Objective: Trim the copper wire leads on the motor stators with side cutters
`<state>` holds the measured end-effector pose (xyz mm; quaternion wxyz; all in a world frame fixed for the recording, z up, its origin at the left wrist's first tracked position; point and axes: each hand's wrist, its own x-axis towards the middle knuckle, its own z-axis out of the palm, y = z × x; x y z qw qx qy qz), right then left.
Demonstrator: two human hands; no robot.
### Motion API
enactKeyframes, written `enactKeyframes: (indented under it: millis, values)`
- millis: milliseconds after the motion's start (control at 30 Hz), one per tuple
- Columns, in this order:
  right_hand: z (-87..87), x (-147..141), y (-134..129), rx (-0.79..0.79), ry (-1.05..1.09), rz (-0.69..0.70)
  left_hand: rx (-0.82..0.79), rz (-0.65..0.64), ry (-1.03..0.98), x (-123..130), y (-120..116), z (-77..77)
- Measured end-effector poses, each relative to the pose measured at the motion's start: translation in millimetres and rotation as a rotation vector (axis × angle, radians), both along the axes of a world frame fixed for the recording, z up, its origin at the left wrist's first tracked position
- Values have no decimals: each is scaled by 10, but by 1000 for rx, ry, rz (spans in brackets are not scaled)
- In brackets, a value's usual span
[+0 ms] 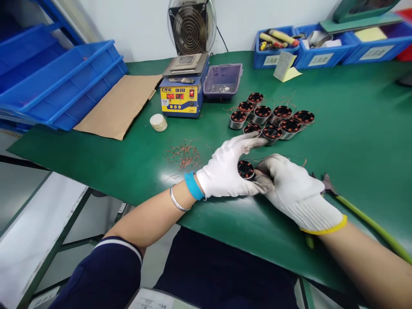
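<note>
My left hand [230, 165], in a white glove, curves around a small round motor stator [246, 170] with a black top and copper windings. The stator sits against its palm, with the thumb along the near side and a forefinger reaching out past it. Close beside the stator, my gloved right hand [286, 184] is closed, its fingertips pinched at the stator's right side. Thin wires [304, 162] stick out beyond that hand, and its fingertips are partly hidden. Green-handled cutters [363, 212] lie on the table beside and partly under the right wrist.
Several similar stators [272, 132] stand grouped beyond my hands. Wire scraps [184, 155] lie left, near a round whitish block [158, 122]. Behind are a CM 558 heating unit [179, 103], a purple bin [222, 79], a fan [190, 28], blue bins [320, 60] and cardboard [119, 107].
</note>
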<state>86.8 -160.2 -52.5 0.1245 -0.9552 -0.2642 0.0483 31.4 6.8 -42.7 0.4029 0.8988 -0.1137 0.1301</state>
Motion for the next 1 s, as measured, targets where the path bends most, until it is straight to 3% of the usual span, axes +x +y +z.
enactKeyframes:
  millis: [133,367,433,500,533,567,633,733,800,900,1000]
  values:
    - [-29,-9,-30,48,4,-9,126,-112,-65,-85,145,157]
    - [-69,-14,-61,87,-56,38,290,-129,266,-224,550,341]
    - [-83,-23,-58,68,-88,72,235,81,79,-249,496,368]
    - [-97,-27,-53,44,-112,103,211,261,-245,-283,345,381]
    - [-99,-28,-51,32,-123,116,231,272,-381,-300,246,375]
    - [-97,-27,-49,20,-134,126,298,87,-407,-312,145,356]
    - [-72,-28,-47,-14,-153,148,382,-131,-331,-308,-29,276]
    - [-3,-52,-49,-69,-165,209,442,45,-83,-226,-126,102]
    - [35,-77,-50,-88,-161,264,438,75,112,-157,-91,23]
    - [41,-89,-53,-123,-165,233,436,77,291,-91,-12,24]
    - [14,-43,-71,-151,-143,185,441,58,346,-61,19,90]
